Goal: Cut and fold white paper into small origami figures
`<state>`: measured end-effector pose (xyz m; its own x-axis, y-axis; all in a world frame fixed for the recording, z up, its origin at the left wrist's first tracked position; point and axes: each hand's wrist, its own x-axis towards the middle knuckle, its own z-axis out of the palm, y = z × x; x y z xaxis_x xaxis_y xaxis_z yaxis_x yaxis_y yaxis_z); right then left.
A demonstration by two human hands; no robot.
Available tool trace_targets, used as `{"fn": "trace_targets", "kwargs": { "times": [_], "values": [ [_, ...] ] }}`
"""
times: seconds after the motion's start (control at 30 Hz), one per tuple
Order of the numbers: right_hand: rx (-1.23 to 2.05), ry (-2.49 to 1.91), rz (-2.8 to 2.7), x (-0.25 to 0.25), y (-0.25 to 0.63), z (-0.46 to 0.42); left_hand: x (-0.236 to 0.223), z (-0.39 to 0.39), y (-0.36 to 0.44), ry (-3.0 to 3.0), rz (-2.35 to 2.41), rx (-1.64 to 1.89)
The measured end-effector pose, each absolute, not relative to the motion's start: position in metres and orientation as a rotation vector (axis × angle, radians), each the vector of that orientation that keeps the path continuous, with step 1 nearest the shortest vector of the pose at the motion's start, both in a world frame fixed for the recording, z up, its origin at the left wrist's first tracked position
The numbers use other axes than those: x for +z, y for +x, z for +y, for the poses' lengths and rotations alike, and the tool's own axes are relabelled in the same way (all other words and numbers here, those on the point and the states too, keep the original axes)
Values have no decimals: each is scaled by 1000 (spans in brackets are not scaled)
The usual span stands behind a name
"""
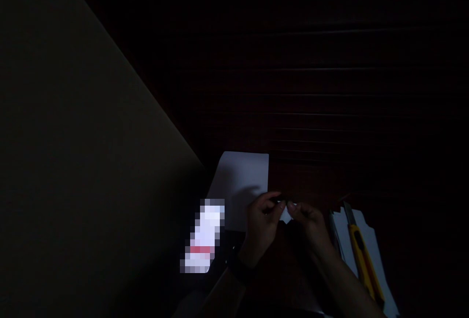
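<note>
Between my two hands is a small folded piece of white paper (285,216), with a pointed lower edge. My left hand (262,220), with a dark band at the wrist, pinches its left side between thumb and fingers. On the right side, my right hand (309,222) grips it with the thumb and fingertips. Behind my left hand lies a larger white sheet (244,176), with the hand's shadow on it. The room is very dark, so the folds of the small paper are hard to make out.
A lit screen (205,235), blurred out, glows left of my left wrist. At the right, a yellow utility knife (362,259) with its blade out lies on a stack of white paper (379,259). A plain wall (91,137) rises on the left.
</note>
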<state>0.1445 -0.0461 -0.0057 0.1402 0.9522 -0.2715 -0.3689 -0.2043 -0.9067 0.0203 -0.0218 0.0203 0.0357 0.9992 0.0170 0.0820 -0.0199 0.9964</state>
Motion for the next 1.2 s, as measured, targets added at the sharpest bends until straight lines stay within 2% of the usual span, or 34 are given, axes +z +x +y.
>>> {"fn": "trace_targets", "kwargs": {
  "times": [0.23,0.63,1.2],
  "values": [
    [1352,-1246,-842,-2,149,-43,21,-20,16,1292,1205,1133],
    [991,-1564,-1133,5,162,-42,10,-20,19,1196,1064,966],
    [949,-1525,-1412,13,162,-39,16,-19,13,767,967,905]
  ]
}}
